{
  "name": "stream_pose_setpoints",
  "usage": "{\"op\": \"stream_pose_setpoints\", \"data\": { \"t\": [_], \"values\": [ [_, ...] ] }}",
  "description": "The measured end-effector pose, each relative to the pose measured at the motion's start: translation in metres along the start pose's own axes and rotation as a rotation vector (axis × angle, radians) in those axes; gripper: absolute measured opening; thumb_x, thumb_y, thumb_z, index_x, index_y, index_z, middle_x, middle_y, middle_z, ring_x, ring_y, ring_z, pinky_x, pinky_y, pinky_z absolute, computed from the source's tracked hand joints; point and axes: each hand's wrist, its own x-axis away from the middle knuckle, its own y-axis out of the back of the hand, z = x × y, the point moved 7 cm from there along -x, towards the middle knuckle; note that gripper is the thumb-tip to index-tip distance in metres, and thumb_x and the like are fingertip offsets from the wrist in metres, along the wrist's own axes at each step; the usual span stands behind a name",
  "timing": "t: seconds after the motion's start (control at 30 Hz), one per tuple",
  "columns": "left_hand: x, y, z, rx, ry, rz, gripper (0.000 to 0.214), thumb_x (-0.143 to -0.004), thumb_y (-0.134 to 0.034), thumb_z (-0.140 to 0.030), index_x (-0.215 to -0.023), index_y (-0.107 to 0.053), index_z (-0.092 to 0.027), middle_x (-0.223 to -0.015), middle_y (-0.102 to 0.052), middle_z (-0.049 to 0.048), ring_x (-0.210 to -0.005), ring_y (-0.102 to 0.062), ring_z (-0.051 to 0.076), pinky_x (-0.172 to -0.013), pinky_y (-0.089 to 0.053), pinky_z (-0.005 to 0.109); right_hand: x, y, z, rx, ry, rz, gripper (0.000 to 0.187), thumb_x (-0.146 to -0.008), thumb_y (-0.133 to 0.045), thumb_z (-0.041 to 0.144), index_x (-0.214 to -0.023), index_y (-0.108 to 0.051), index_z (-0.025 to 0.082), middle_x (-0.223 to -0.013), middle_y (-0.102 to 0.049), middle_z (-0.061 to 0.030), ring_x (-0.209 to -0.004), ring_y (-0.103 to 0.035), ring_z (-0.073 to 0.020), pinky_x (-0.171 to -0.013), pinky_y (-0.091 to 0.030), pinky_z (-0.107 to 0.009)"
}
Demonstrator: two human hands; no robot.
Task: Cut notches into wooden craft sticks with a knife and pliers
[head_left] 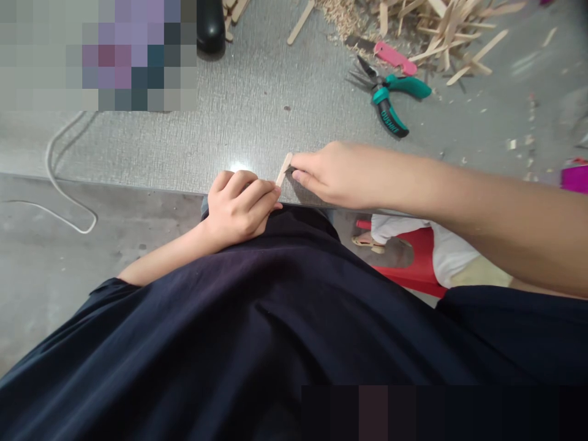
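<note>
A pale wooden craft stick (284, 169) slants up from the table's front edge. My left hand (241, 205) is closed, pinching the stick's lower end between the fingertips. From the other side, my right hand (328, 174) is closed beside the stick's upper part. A small dark blade (289, 170) shows between its thumb and forefinger, touching the stick's edge; the rest of it is hidden in the fingers.
Green-and-black pliers (382, 97) lie open beyond my right hand, near a pink-handled cutter (395, 58). Behind are wood shavings (342, 18) and a heap of craft sticks (448, 30). A white cable (48, 153) hangs over the table edge. A red stool (420, 260) stands below, with a seated person.
</note>
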Motion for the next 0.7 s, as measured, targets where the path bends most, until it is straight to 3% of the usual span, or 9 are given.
{"op": "stream_pose_setpoints", "data": {
  "t": [0.33,0.5,0.63,0.7],
  "values": [
    [0.005,-0.002,0.002,0.012,0.04,0.028,0.013,-0.113,-0.071,-0.031,-0.108,-0.082,-0.026,-0.094,-0.087,0.0027,-0.088,-0.071,0.024,-0.076,-0.036,0.046,0.003,0.009,0.01,0.088,-0.028,0.018,0.039,-0.118,-0.047,0.028,-0.135,-0.081,0.022,-0.086,-0.08,-0.0129,-0.065,-0.064,-0.0285,-0.066,-0.034,-0.041],
    [0.015,-0.012,0.009,0.085,0.136,0.124,0.013,-0.112,-0.072,-0.034,-0.115,-0.084,-0.03,-0.099,-0.089,0.0047,-0.095,-0.074,0.028,-0.081,-0.035,0.048,0.001,0.019,0.02,0.149,-0.049,0.052,0.027,-0.114,-0.057,0.022,-0.117,-0.084,0.021,-0.08,-0.077,-0.0118,-0.061,-0.06,-0.0247,-0.067,-0.034,-0.042],
    [0.011,-0.007,0.007,0.091,0.106,0.047,0.011,-0.112,-0.072,-0.031,-0.115,-0.082,-0.028,-0.098,-0.089,0.0045,-0.092,-0.072,0.027,-0.08,-0.033,0.046,-0.009,0.015,0.014,0.175,-0.085,0.049,0.021,-0.109,-0.066,0.015,-0.097,-0.082,0.022,-0.066,-0.067,-0.0049,-0.059,-0.056,-0.0196,-0.071,-0.034,-0.041],
    [0.007,-0.004,0.004,0.062,0.075,0.015,0.009,-0.112,-0.074,-0.03,-0.114,-0.082,-0.026,-0.096,-0.089,0.0036,-0.089,-0.071,0.026,-0.078,-0.033,0.046,-0.014,0.015,0.01,0.081,-0.081,-0.044,0.022,-0.1,-0.074,0.008,-0.081,-0.076,0.021,-0.057,-0.06,-0.0025,-0.06,-0.057,-0.0195,-0.074,-0.037,-0.041]
  ]
}}
